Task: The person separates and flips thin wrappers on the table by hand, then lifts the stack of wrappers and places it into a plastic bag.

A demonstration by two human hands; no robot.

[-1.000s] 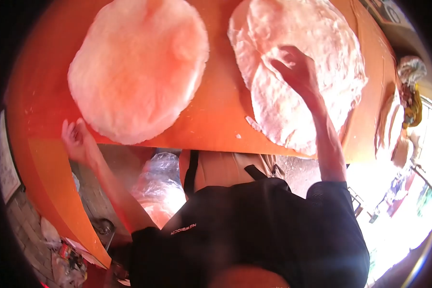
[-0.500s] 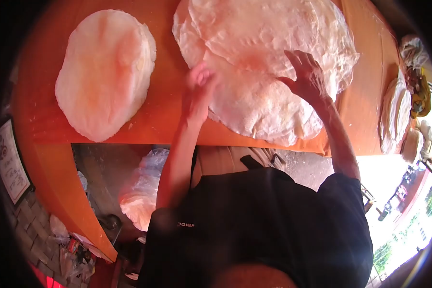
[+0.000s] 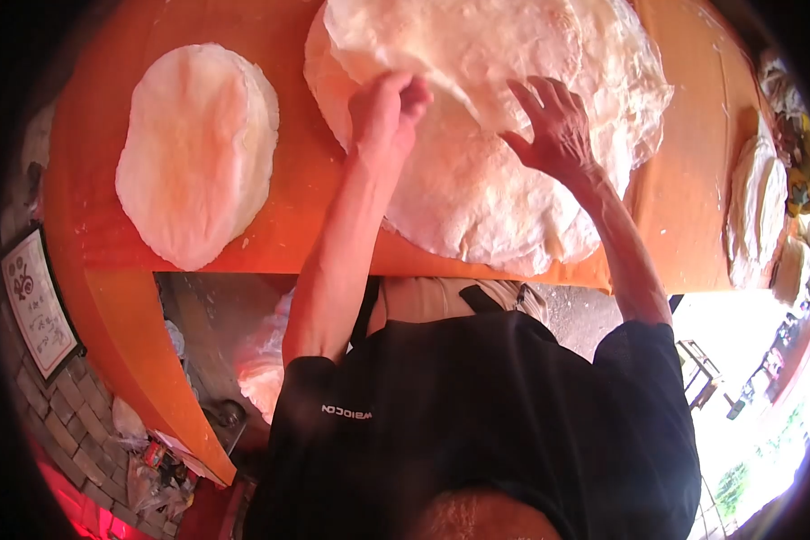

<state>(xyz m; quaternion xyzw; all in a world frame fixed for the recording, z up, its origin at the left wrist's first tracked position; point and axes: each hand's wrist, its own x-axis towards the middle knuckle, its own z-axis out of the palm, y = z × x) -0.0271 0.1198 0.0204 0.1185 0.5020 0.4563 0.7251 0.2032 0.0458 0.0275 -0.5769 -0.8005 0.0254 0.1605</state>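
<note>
A large stack of thin, pale, round sheets that look like flatbread spreads over the orange-covered table. At its left part my left hand is closed, the fingers curled against a raised fold of the top sheet. That fold runs from the hand toward the middle of the stack; the exact grip is partly hidden. My right hand hovers over or rests lightly on the right part of the stack, palm down, fingers spread, thumb toward the left. I cannot tell whether it touches the surface.
A smaller oval stack of folded sheets lies to the left. More folded sheets sit at the table's right end. Below the table stands a plastic-wrapped bundle. A framed sign leans at the left above brick paving.
My left hand has moved up and inward over the stack, and a fold of the top sheet now stands raised beside it. The right hand has shifted slightly left.
</note>
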